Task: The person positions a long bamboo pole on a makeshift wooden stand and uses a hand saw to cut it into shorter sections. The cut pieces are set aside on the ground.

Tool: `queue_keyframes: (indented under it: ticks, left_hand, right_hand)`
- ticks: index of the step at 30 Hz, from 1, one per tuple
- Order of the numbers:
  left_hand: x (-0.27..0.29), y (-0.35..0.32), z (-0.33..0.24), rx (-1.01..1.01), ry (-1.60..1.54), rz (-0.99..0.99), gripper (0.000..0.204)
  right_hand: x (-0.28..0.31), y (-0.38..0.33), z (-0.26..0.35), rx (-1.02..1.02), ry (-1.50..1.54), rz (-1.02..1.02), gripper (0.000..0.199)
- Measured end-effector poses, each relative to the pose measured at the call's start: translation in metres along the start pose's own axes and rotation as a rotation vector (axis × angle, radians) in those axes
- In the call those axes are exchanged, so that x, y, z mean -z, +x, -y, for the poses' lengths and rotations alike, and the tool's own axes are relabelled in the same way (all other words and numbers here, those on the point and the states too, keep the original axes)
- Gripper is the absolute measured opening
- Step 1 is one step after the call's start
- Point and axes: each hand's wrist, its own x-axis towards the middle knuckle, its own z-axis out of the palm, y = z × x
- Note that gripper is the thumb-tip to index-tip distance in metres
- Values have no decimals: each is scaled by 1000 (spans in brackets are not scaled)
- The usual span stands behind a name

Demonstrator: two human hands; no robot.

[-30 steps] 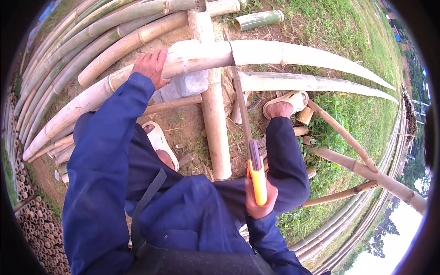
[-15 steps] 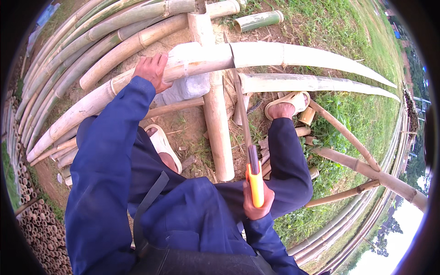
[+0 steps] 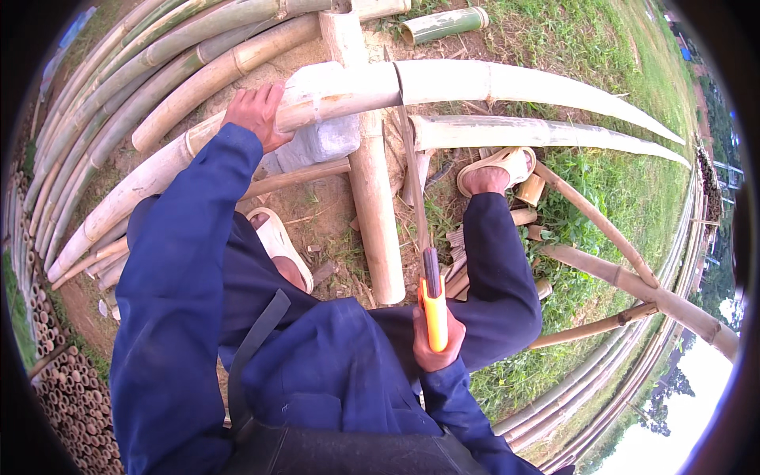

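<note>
A thick pale bamboo pole (image 3: 348, 104) runs from the lower left, past me, to the far right. My left hand (image 3: 255, 115) is closed over it, gripping it left of the cut. In my right hand (image 3: 440, 342), closed around the orange handle, is a handsaw (image 3: 414, 178). Its long narrow blade points away from me and crosses the pole at a dark cut line, with the tip showing beyond. A light wooden post (image 3: 377, 214) lies crosswise beneath the pole. Whitish wrapped padding (image 3: 321, 142) sits under and around the pole beside my left hand.
A second bamboo pole (image 3: 507, 131) lies just nearer on the right. Stacked long poles (image 3: 190, 59) fill the upper left, with many cut ends (image 3: 71, 396) below. A short green bamboo piece (image 3: 445, 25) rests beyond. A bamboo frame (image 3: 633, 277) stands right, near my sandalled foot (image 3: 497, 172).
The whole view has shifted slightly. My right hand and the saw handle sit a little farther left, while the blade stays at the same cut line. My left hand keeps its grip.
</note>
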Motion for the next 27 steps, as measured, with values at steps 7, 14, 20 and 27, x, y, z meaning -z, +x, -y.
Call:
queue_keyframes:
  ticks: [7,14,20,27]
  left_hand:
    - [-17,17,-7,-85,-46,-104,89]
    - [-9,-2,-3,-25,0,-53,93]
    - [-13,2,-4,-18,-14,-82,90]
    - [-9,0,-2,11,27,-27,89]
  right_hand:
    - [-75,213,-8,223,108,-127,20]
    - [-8,39,-27,-38,130,6,27]
    - [-35,111,-25,13,124,-11,19]
    - [-44,113,-10,113,166,-25,7]
